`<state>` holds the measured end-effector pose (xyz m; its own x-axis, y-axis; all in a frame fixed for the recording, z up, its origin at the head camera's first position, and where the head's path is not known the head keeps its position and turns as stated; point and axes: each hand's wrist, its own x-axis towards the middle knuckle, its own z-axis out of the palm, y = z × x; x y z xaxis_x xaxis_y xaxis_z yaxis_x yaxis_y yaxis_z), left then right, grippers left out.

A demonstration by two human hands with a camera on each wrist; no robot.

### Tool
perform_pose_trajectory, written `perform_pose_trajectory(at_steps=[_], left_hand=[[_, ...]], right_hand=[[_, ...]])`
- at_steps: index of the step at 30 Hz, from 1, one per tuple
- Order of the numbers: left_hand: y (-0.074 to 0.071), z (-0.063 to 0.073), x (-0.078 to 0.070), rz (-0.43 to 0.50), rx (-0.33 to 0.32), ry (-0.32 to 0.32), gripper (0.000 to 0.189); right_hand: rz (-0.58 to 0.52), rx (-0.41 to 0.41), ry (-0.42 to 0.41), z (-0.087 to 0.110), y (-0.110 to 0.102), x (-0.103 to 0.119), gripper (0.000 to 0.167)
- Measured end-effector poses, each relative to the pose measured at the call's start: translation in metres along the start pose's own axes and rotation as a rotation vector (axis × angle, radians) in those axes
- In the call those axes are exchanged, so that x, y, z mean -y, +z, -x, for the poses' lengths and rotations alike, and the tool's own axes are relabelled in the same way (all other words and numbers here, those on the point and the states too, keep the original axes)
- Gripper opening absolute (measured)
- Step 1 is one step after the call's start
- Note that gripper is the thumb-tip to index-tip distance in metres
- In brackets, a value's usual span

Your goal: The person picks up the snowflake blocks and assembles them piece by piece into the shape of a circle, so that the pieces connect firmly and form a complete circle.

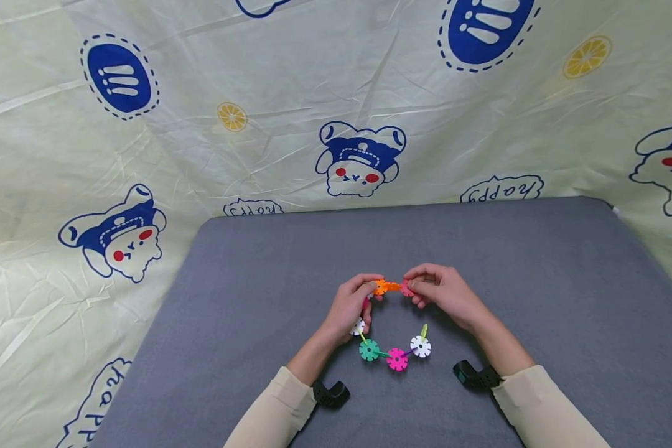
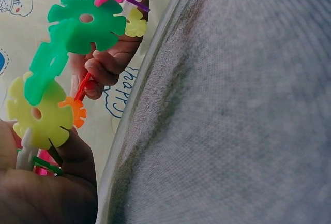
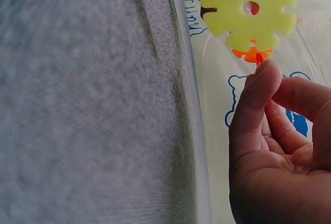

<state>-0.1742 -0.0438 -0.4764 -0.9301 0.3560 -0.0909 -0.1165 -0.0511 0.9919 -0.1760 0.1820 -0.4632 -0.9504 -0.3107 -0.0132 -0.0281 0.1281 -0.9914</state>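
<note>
A curved chain of notched plastic snowflake discs hangs between both hands above the table. My left hand [image 1: 344,308] grips its left side, thumb and fingers at an orange disc [image 1: 380,287]. With thumb and fingertips, my right hand [image 1: 445,291] pinches a red disc [image 1: 406,288] at one end, which meets the orange part. Lower down, the chain runs through a green disc [image 1: 369,350], a pink disc [image 1: 397,359] and a white disc [image 1: 420,346] to a yellow-green disc [image 1: 424,331] at the loose end. A yellow disc [image 3: 232,19] fills the top of the right wrist view. Left fingers hide some pieces.
Grey cloth covers the table [image 1: 246,267]. Behind it and along the left side hangs a pale printed sheet [image 1: 291,74]. Black wrist devices sit at the left cuff [image 1: 331,395] and right cuff [image 1: 476,376].
</note>
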Motion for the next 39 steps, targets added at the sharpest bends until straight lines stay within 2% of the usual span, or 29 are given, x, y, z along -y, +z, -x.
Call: perform_pose_trajectory(at_steps=[8, 14, 19, 23, 27, 30, 33, 36, 39], left_hand=[[0.002, 0.001, 0.001, -0.022, 0.004, 0.01, 0.037], [0.004, 0.001, 0.003, 0.008, 0.028, 0.021, 0.036], [0.007, 0.0, 0.004, 0.066, 0.01, 0.032, 0.037], [0.01, -0.001, 0.002, 0.108, -0.018, 0.039, 0.04], [0.01, -0.002, 0.003, 0.139, -0.053, 0.038, 0.039], [0.009, -0.003, 0.003, 0.157, -0.084, 0.039, 0.038], [0.008, -0.003, 0.004, 0.163, -0.113, 0.044, 0.037], [0.007, -0.003, 0.004, 0.178, -0.139, 0.044, 0.037], [0.006, -0.003, 0.004, 0.191, -0.159, 0.044, 0.037]], right_hand=[[-0.023, -0.019, -0.002, 0.001, 0.004, 0.0, 0.026], [-0.019, -0.017, -0.006, 0.002, 0.006, 0.001, 0.025], [-0.016, -0.045, -0.012, 0.002, 0.009, 0.002, 0.023], [0.036, -0.064, -0.002, 0.001, 0.006, 0.005, 0.028], [0.133, -0.047, 0.024, 0.003, -0.004, 0.007, 0.038], [0.197, 0.021, 0.058, 0.006, -0.016, 0.007, 0.043], [0.225, 0.172, 0.097, 0.01, -0.025, 0.006, 0.045], [0.204, 0.346, 0.121, 0.013, -0.03, 0.005, 0.049], [0.149, 0.441, 0.116, 0.014, -0.029, 0.004, 0.055]])
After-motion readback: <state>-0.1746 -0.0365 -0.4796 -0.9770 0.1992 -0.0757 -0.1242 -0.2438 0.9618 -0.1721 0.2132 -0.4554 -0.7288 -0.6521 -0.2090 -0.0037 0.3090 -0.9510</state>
